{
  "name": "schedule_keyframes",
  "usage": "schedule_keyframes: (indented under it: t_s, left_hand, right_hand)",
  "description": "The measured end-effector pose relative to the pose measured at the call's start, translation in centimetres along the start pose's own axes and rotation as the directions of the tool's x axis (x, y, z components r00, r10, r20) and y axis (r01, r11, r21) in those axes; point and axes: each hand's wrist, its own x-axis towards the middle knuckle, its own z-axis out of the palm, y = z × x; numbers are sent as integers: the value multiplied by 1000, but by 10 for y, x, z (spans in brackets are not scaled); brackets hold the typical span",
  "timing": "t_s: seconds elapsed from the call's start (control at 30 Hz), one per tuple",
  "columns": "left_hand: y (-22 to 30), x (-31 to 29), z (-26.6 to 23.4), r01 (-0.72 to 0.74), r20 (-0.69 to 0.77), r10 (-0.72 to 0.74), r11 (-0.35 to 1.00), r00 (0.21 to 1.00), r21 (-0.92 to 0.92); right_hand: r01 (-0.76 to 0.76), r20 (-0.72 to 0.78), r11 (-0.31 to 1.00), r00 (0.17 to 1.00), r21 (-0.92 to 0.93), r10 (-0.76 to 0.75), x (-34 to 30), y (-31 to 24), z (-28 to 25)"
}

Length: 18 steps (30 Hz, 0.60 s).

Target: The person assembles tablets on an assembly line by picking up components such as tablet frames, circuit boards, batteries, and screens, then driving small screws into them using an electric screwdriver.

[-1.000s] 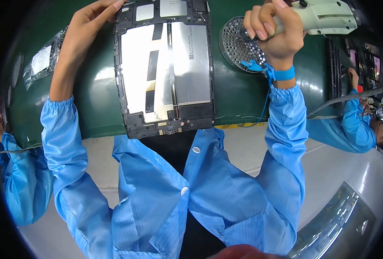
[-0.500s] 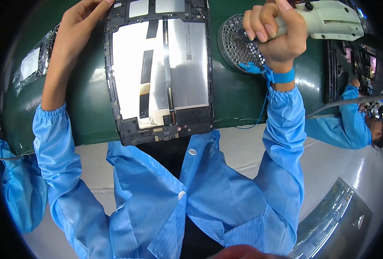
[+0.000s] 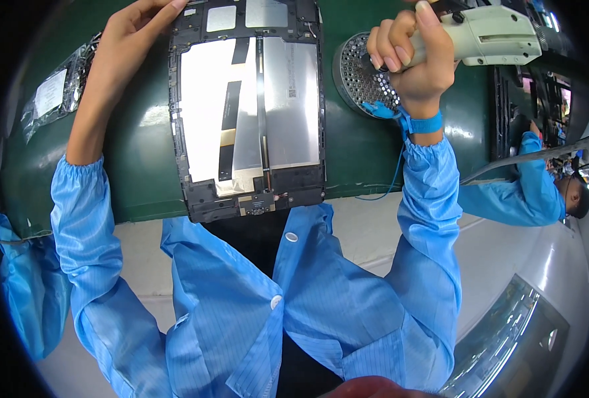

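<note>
Spread across the dark green work mat (image 3: 142, 152): an opened tablet chassis, black-framed with silver shielding and a thin flex cable down its middle (image 3: 248, 113), lying at 12 o'clock from the body. Left hand (image 3: 135, 33) open, fingertips pressing the frame's 11 o'clock corner — best kept flat and steady. Right hand (image 3: 410, 56) wrapped tight around a pale grey electric screwdriver (image 3: 490, 36) at 2 o'clock, over a round perforated metal screw tray (image 3: 357, 76) — best held upright before driving.

An opened tablet chassis (image 3: 248, 113), black-framed with silver inner plates, lies flat on the green worktop (image 3: 374, 152); a pale electric screwdriver (image 3: 493, 36) is held above.
</note>
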Motion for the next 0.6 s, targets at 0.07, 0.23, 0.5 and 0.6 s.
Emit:
schedule_keyframes:
  t_s: [0.07,0.23,0.5,0.6]
  left_hand:
    - [-45,8,-20,-60,96,61,998,994,-15]
    - [-64,5,-28,-215,244,197,975,950,50]
    - [-11,2,-35,-41,302,115,970,946,-239]
    - [-13,-1,-34,34,287,66,943,956,-331]
  right_hand:
    - [33,101,999,994,29,-36,5,3,-8]
    - [59,169,998,984,14,-61,9,-8,-12]
    - [26,96,991,995,-131,-14,52,-20,49]
    - [24,154,1000,988,-5,-23,76,-9,89]
